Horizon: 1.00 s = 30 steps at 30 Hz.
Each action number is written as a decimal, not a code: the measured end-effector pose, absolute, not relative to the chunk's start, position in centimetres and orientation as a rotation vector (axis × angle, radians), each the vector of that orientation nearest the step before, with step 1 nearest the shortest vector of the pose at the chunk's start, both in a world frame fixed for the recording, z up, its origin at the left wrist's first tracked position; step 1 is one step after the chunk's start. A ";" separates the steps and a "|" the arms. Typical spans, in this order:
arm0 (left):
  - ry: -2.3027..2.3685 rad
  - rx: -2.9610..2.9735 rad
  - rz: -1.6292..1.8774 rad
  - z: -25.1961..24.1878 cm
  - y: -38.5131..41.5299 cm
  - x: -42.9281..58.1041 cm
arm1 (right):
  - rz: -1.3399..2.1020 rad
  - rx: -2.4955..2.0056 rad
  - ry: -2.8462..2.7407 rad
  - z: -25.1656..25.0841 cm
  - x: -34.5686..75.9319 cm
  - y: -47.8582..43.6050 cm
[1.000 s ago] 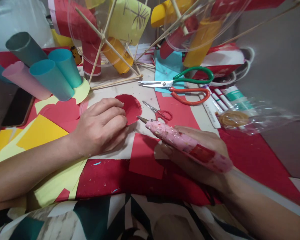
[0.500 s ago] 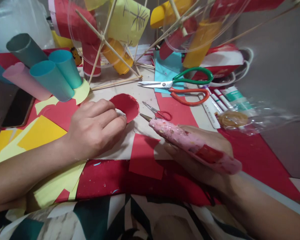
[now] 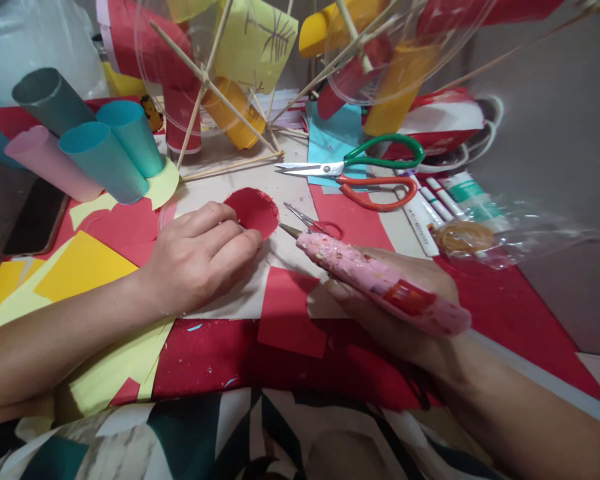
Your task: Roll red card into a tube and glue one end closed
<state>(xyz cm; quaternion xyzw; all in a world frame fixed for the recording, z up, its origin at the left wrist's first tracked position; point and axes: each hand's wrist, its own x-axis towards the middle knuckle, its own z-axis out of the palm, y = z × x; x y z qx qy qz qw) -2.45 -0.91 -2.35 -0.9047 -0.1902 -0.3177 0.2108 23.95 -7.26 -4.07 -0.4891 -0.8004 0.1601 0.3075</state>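
Note:
My left hand (image 3: 207,257) is closed on a round red paper piece (image 3: 257,212), whose open rim faces me with a rough, glue-like edge. The fingers cover its left and lower sides. In my right hand (image 3: 400,293) is a pink glue gun (image 3: 365,267), its metal nozzle pointing left close to the red piece's right rim, with a small gap between. Small scissors with red handles (image 3: 327,227) lie just behind the nozzle. A red paper rectangle (image 3: 293,313) rests on the near table edge between my hands.
Large scissors (image 3: 380,170) lie behind the hands. Paper tubes (image 3: 103,157) and a phone (image 3: 37,217) are at the left. A stick frame (image 3: 205,80) with coloured paper stands at the back. Markers (image 3: 433,203) and a plastic bag (image 3: 510,233) lie at the right.
My left hand has shifted slightly right and turned the red piece a little; the white patch by its fingers is now mostly hidden. The glue gun has tilted and moved slightly up and left.

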 end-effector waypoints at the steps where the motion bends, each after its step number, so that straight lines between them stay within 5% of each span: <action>1: -0.539 -2.512 -0.899 -2.5 -0.9 -2.4 | 0.438 -1.293 -2.126 -4.2 24.0 -7.3; 30: -0.514 -2.565 -0.961 -2.8 -0.9 -2.5 | 0.401 -1.229 -2.134 -3.0 22.7 -8.0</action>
